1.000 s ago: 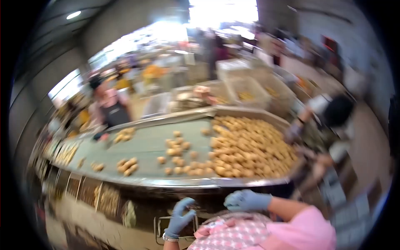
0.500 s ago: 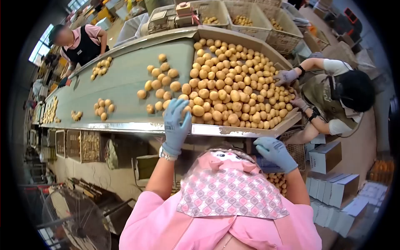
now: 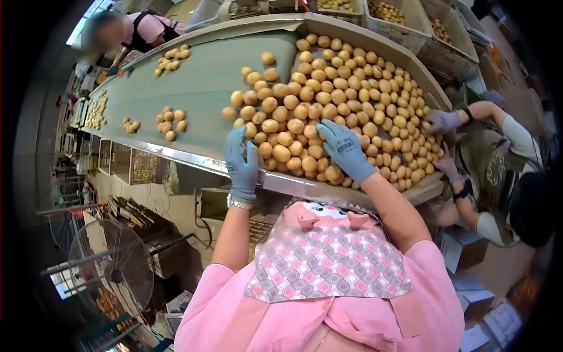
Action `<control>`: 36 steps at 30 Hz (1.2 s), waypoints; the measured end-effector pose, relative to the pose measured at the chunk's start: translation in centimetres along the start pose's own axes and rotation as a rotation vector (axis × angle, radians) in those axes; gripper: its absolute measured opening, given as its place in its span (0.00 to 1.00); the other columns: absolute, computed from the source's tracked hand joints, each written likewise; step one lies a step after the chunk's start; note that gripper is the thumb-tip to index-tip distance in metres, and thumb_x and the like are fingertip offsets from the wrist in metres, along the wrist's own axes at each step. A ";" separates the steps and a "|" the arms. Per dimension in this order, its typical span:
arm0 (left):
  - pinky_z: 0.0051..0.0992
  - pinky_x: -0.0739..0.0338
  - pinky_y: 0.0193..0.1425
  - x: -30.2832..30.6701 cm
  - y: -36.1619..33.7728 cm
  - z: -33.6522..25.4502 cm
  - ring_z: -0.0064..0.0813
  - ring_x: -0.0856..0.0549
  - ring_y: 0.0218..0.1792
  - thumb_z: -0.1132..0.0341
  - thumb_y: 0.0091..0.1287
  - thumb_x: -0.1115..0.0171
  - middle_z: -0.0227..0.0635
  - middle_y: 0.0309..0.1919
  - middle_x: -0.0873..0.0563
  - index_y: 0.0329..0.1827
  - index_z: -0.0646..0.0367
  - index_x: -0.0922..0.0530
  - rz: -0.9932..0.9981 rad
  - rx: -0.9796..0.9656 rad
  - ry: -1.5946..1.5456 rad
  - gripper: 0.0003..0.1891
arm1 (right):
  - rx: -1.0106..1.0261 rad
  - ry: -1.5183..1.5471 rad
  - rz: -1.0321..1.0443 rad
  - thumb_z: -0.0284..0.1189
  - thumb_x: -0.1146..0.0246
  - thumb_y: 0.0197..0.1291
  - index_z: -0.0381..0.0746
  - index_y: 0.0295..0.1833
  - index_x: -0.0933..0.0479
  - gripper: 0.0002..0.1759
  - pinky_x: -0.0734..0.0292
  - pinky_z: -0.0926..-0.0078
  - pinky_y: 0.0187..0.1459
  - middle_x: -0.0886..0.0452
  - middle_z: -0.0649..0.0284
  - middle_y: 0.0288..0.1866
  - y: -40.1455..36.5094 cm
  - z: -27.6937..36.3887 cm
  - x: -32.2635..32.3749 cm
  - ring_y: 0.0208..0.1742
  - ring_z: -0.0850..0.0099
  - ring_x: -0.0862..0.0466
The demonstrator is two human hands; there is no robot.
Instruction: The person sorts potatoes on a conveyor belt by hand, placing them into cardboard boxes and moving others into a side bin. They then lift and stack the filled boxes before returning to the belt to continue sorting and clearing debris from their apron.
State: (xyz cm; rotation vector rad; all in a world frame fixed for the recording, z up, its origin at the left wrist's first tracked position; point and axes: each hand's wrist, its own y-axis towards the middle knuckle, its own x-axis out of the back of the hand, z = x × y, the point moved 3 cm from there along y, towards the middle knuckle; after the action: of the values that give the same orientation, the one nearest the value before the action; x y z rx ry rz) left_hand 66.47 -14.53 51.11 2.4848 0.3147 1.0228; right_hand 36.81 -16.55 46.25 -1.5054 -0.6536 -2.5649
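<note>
Many potatoes (image 3: 337, 96) lie heaped at the end of a green conveyor belt (image 3: 202, 82). In a blue-grey glove, my right hand (image 3: 346, 151) rests over the near side of the heap, with fingers stretched out onto the potatoes. My left hand (image 3: 242, 165), gloved alike and with a watch (image 3: 239, 202) at its wrist, is at the belt's near metal edge (image 3: 193, 161). Its fingers point up beside the nearest potatoes, thumb apart from them, and no potato shows in its grasp.
Across on the right, a co-worker's gloved hand (image 3: 443, 121) touches the heap. Another person (image 3: 138, 32) leans over the belt's far left side. Crates of potatoes (image 3: 387, 17) stand behind the heap. A large fan (image 3: 111, 267) and cardboard boxes (image 3: 463, 249) are below the belt.
My right hand has moved from in front of the belt up onto the potatoes. My left hand stays near the belt edge. The view has shifted, so the heap sits farther right.
</note>
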 end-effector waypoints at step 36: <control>0.45 0.18 0.63 -8.8 11.7 2.2 0.51 0.13 0.59 0.51 0.80 0.37 0.50 0.58 0.13 0.63 0.57 0.21 0.834 0.132 0.131 0.20 | 0.193 0.265 0.120 0.34 0.34 0.69 0.40 0.59 0.16 0.16 0.28 0.50 0.73 0.19 0.53 0.67 -5.3 -0.7 2.4 0.66 0.54 0.19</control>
State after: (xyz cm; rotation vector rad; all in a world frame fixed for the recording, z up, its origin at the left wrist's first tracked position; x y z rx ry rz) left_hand 62.36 -28.70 49.83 2.7073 -0.7043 1.5030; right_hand 33.46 -11.79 46.30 -1.0879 -0.7267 -2.4678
